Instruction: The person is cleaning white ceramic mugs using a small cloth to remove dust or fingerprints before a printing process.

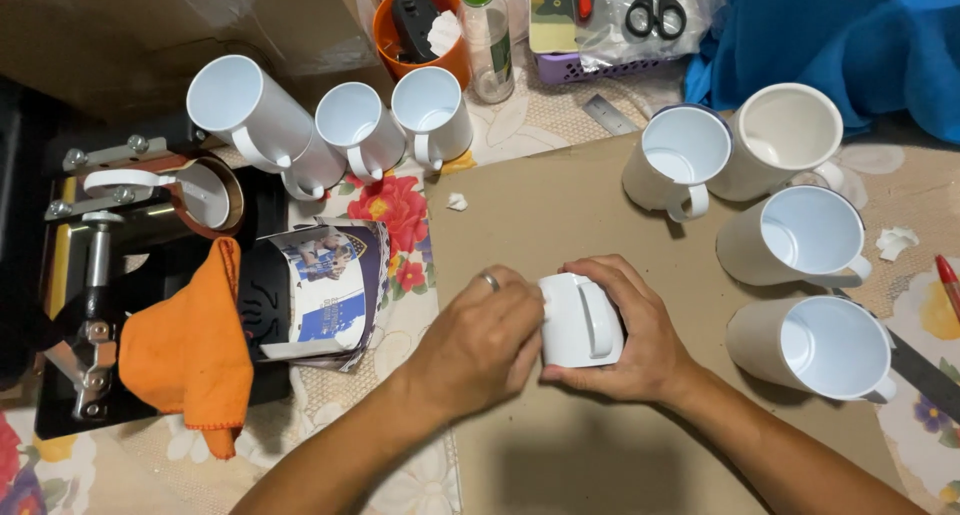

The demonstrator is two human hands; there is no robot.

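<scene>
A white mug (580, 320) lies on its side on a brown cardboard sheet (540, 205), handle facing up. My right hand (640, 335) cups it from the right and underneath. My left hand (480, 340), with a ring on one finger, presses against the mug's left end. Several white mugs (800, 240) stand on the cardboard to the right. Three more white mugs (350, 125) stand in a row at the upper left.
A mug heat press (150, 190) with a mug clamped in it sits at left, an orange cloth (190, 350) draped beside it. A printed paper wrap (325, 290) lies next to it. Behind are an orange cup (415, 25), a green-capped bottle (487, 35), scissors (655, 13), blue fabric (850, 35).
</scene>
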